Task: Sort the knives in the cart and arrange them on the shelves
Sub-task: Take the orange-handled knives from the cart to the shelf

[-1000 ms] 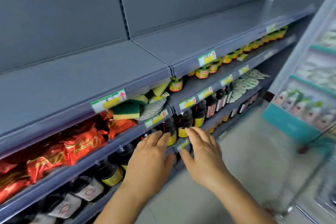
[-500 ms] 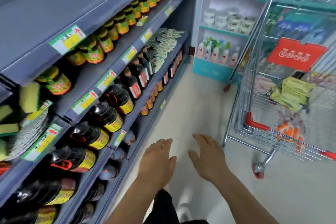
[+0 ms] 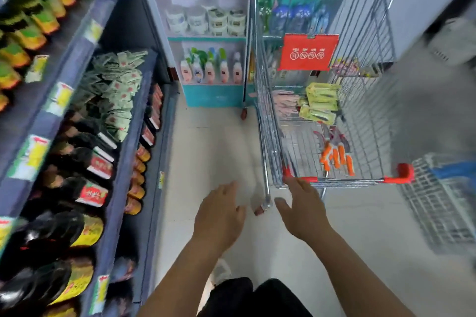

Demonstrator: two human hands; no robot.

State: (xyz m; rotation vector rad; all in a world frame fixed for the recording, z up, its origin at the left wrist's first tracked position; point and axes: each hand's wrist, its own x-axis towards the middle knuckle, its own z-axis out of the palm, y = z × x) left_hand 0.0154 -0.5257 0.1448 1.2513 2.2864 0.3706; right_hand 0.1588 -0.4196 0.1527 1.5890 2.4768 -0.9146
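Both hands are empty with fingers spread loosely: the left hand (image 3: 219, 213) is held over the floor, and the right hand (image 3: 304, 210) is stretched toward the near rim of the cart (image 3: 334, 179). The orange-handled knives (image 3: 336, 156) lie bunched on the cart's wire floor, with yellow-green packs (image 3: 320, 103) further back. The knives are best reached over the rim and grasped by the handles, blades kept turned away, one kind being gathered at a time.
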